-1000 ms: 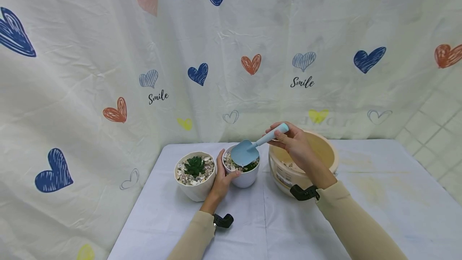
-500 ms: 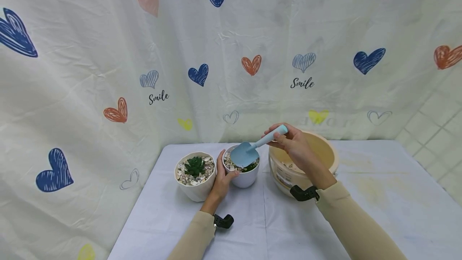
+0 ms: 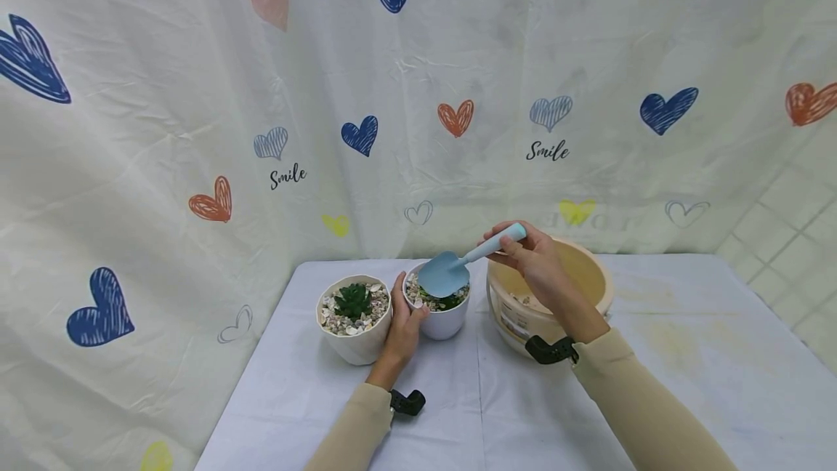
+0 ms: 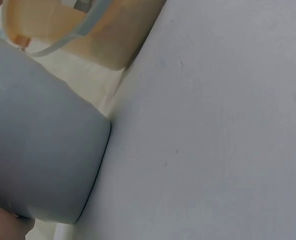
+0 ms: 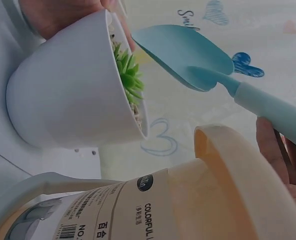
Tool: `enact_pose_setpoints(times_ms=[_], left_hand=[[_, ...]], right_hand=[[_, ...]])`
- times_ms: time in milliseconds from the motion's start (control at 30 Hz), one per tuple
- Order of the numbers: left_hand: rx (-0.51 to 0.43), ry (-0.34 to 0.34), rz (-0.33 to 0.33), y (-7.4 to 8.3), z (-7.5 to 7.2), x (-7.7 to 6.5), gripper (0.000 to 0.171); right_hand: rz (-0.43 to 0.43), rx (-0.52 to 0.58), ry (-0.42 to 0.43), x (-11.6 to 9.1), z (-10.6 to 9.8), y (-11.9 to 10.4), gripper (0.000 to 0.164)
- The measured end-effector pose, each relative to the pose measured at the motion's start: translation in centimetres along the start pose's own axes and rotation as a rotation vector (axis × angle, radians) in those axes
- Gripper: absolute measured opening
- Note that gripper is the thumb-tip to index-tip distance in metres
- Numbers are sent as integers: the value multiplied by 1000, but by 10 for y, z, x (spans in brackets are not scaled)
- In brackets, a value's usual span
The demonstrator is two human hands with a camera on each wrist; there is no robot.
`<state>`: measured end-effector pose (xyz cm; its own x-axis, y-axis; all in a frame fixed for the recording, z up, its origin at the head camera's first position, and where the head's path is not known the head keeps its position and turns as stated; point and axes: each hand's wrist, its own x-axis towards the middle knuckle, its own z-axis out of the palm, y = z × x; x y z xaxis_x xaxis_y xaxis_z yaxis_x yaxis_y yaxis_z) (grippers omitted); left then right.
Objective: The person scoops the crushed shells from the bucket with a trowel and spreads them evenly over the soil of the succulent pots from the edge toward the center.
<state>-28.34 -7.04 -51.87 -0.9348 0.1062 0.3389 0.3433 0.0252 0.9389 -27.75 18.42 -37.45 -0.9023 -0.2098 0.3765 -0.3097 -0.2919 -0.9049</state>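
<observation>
My left hand (image 3: pixel 404 325) holds a small white flower pot (image 3: pixel 445 325), its thumb against the near side of the rim. Stones and a green succulent (image 5: pixel 130 75) fill that pot. Over its mouth is the blade of a light blue hand trowel (image 3: pixel 443 275), hiding part of the plant in the head view. My right hand (image 3: pixel 539 260) grips the trowel's handle, above the beige bucket (image 3: pixel 523 322). In the right wrist view the blade is just above the pot's rim. The left wrist view shows mostly the pot's wall (image 4: pixel 42 135).
A second, cream pot (image 3: pixel 356 347) with a dark green succulent and stones stands at the left, close to my left hand. Some stones (image 3: pixel 528 301) lie in the bucket. A white cloth (image 3: pixel 431 413) covers the table, and a heart-printed curtain (image 3: pixel 405 57) hangs behind.
The trowel has risen slightly over the pot, its handle end shifting a little to the right. My left thumb has slid slightly left at the rim. Both pots and the bucket stay put.
</observation>
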Motion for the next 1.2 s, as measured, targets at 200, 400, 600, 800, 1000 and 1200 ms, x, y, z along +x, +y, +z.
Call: enact_pose_setpoints(times_ms=[200,400,600,800,1000,1200], left_hand=[[135,53,-10,5,2,-5,85],[234,105,132,15,10,-8,83],[503,195,404,34,24,-12,83],[520,153,664,59,46,-20,50],[335,-58,556,72,76,-31,36],[204,-192,222,77,101,-35,60]], right_hand=[[-14,38,120,-1,-2,-2,33],[-79,161,207,-7,-11,-13,24],[-129,179,259,-25,-31,-45,23],[-154,57,381,-49,-60,-67,21],[-85,-231,450,-62,-81,-64,17],[32,-893,423,-60,-81,-49,30]])
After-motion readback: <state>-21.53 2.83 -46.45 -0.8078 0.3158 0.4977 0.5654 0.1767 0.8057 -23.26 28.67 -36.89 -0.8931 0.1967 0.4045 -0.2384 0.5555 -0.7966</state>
